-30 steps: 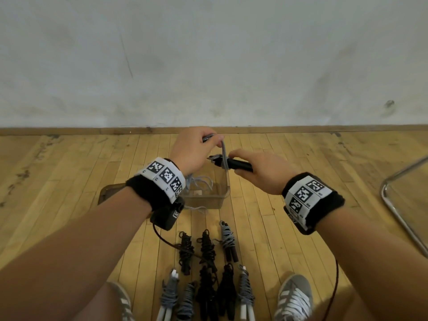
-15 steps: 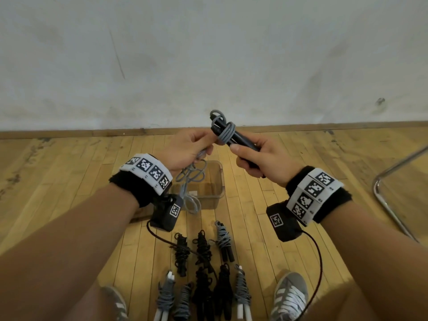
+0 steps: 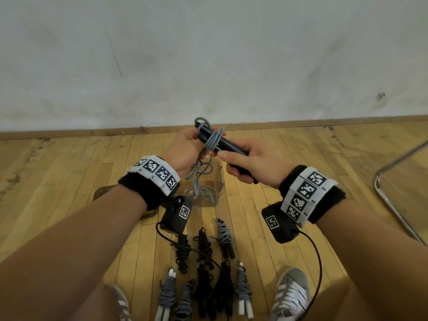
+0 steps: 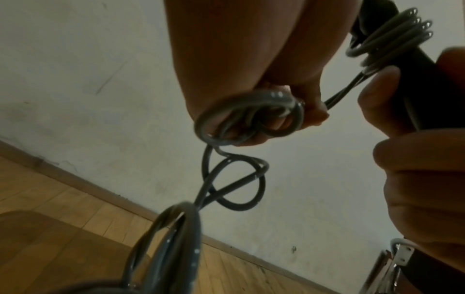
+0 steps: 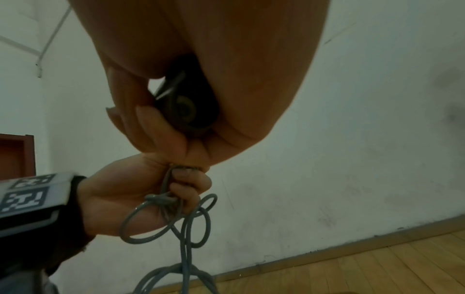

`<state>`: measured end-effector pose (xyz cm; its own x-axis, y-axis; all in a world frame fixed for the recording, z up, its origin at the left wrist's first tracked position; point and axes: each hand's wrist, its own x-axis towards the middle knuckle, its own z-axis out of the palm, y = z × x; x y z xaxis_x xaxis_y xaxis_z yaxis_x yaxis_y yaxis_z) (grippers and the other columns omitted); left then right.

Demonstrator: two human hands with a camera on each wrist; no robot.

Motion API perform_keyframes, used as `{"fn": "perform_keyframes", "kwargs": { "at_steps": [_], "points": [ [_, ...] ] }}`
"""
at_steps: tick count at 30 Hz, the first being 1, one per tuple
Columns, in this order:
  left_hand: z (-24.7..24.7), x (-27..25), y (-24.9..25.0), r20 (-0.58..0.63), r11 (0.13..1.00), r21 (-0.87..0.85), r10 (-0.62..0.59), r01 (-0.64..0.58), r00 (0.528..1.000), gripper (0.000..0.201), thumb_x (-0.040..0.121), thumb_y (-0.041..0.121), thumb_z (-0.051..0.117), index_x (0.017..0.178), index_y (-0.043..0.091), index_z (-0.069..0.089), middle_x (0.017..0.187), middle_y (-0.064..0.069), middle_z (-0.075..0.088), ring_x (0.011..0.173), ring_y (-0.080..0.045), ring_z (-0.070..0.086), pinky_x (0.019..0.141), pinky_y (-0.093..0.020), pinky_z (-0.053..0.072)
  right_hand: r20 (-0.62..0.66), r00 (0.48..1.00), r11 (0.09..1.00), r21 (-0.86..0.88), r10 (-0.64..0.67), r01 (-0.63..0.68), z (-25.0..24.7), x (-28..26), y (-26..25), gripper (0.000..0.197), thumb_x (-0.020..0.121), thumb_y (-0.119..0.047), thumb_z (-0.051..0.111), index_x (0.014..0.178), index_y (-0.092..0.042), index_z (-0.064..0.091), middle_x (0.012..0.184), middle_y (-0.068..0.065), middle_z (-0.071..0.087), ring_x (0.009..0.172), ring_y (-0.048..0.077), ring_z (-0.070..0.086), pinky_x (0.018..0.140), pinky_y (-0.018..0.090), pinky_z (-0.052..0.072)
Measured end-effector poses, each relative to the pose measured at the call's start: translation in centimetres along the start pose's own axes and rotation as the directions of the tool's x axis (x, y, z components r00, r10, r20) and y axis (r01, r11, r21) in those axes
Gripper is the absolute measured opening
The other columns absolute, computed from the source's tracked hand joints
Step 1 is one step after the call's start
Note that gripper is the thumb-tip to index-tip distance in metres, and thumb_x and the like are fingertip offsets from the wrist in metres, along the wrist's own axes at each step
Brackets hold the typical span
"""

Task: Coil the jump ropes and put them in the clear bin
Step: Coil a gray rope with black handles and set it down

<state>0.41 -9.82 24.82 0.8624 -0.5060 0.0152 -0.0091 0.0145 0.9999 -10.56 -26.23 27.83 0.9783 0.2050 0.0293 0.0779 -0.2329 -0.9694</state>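
Mid-coil: right hand (image 3: 251, 165) clamped on handles (image 3: 228, 144), left hand (image 3: 185, 150) pinched cord (image 3: 214, 139) — next, more wraps w/ tension.

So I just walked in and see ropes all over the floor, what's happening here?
A person is winding a grey jump rope around its black handles. The right hand grips the handles while the left hand feeds the rope on; a few turns are wound. The slack hangs into the clear bin. Several bundled ropes lie on the floor by the person's shoes.
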Motion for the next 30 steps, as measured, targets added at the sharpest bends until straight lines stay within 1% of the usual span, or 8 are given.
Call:
{"fn": "perform_keyframes", "kwargs": {
  "at_steps": [3, 7, 11, 14, 17, 22, 27, 30],
  "points": [
    [0.3, 0.0, -0.5, 0.037, 0.998, 0.051, -0.037, 0.035, 0.999, 0.019, 0.100, 0.003, 0.058, 0.089, 0.012, 0.070, 0.057, 0.006, 0.061, 0.048, -0.008, 0.042, 0.050, -0.024, 0.034, -0.058, 0.998, 1.000, -0.022, -0.009, 0.007, -0.1, 0.1, -0.2, 0.019, 0.103, -0.020, 0.057, 0.112, -0.006, 0.066, 0.063, 0.008, 0.053, 0.043, 0.020, 0.041, 0.041, 0.024, 0.037],
    [1.0, -0.4, -1.1, 0.008, 0.995, 0.094, -0.046, 0.045, 0.999, 0.010, 0.099, 0.021, 0.067, 0.096, 0.012, 0.069, 0.077, 0.003, 0.074, 0.047, -0.006, 0.038, 0.048, -0.018, 0.034, -0.283, 0.958, 0.996, -0.070, 0.038, -0.060, -1.0, 0.4, 0.5, 0.024, 0.103, -0.023, 0.059, 0.113, -0.001, 0.061, 0.064, 0.004, 0.056, 0.043, 0.015, 0.044, 0.041, 0.024, 0.037],
    [1.0, -0.5, -0.7, -0.033, 0.997, 0.068, -0.024, 0.026, 0.999, 0.008, 0.098, 0.021, 0.068, 0.095, 0.016, 0.073, 0.076, 0.001, 0.071, 0.048, -0.008, 0.038, 0.050, -0.017, 0.035, -0.440, 0.897, 0.989, -0.112, 0.039, -0.098, -1.0, 1.1, 1.5, 0.037, 0.100, -0.026, 0.063, 0.133, -0.015, 0.050, 0.065, 0.004, 0.057, 0.044, 0.010, 0.047, 0.043, 0.027, 0.040],
    [1.2, -0.8, -0.4, -0.073, 0.997, 0.074, -0.015, 0.020, 0.997, 0.011, 0.098, 0.020, 0.068, 0.099, 0.015, 0.077, 0.068, 0.004, 0.067, 0.053, -0.010, 0.040, 0.052, -0.020, 0.036, -0.462, 0.887, 0.969, -0.224, -0.013, -0.103, -1.1, 1.4, 2.2, 0.042, 0.101, -0.028, 0.062, 0.141, -0.024, 0.050, 0.068, -0.003, 0.059, 0.047, 0.006, 0.052, 0.047, 0.023, 0.044],
    [1.6, -0.8, -0.1, -0.126, 0.990, 0.138, 0.015, 0.002, 0.992, 0.014, 0.098, 0.019, 0.067, 0.100, 0.011, 0.079, 0.065, 0.006, 0.067, 0.048, -0.007, 0.041, 0.052, -0.020, 0.036, -0.465, 0.883, 0.930, -0.349, -0.062, -0.118, -1.0, 1.8, 2.6, 0.028, 0.102, -0.026, 0.059, 0.130, -0.021, 0.060, 0.066, -0.008, 0.058, 0.047, 0.001, 0.052, 0.048, 0.016, 0.042],
    [2.2, -1.1, 0.3, -0.141, 0.956, 0.292, 0.048, -0.004, 0.989, 0.029, 0.099, 0.022, 0.064, 0.077, 0.007, 0.075, 0.045, 0.014, 0.054, 0.040, -0.007, 0.035, 0.051, -0.025, 0.034, -0.496, 0.860, 0.839, -0.515, -0.122, -0.178, -0.7, 2.7, 3.4, 0.020, 0.101, -0.031, 0.059, 0.118, -0.023, 0.064, 0.067, -0.010, 0.057, 0.058, 0.007, 0.053, 0.056, 0.025, 0.037],
    [2.6, -1.1, 0.9, -0.194, 0.980, 0.189, -0.021, 0.058, 0.981, 0.043, 0.096, 0.038, 0.068, 0.062, 0.011, 0.067, 0.046, 0.003, 0.041, 0.041, -0.014, 0.033, 0.046, -0.024, 0.029, -0.458, 0.863, 0.635, -0.736, -0.212, -0.235, 0.5, 2.9, 3.2, 0.043, 0.105, -0.036, 0.047, 0.147, -0.035, 0.040, 0.079, -0.011, 0.059, 0.061, 0.014, 0.056, 0.049, 0.028, 0.037],
    [2.6, -0.9, 1.4, -0.252, 0.991, 0.115, -0.039, 0.070, 0.967, 0.048, 0.089, 0.055, 0.072, 0.059, 0.017, 0.068, 0.049, 0.005, 0.051, 0.043, -0.009, 0.041, 0.046, -0.018, 0.035, -0.415, 0.871, 0.595, -0.780, -0.263, -0.192, 2.0, 2.7, 3.5, 0.045, 0.106, -0.041, 0.034, 0.151, -0.037, 0.027, 0.091, -0.002, 0.065, 0.064, 0.021, 0.061, 0.051, 0.035, 0.048]
  ]
}}
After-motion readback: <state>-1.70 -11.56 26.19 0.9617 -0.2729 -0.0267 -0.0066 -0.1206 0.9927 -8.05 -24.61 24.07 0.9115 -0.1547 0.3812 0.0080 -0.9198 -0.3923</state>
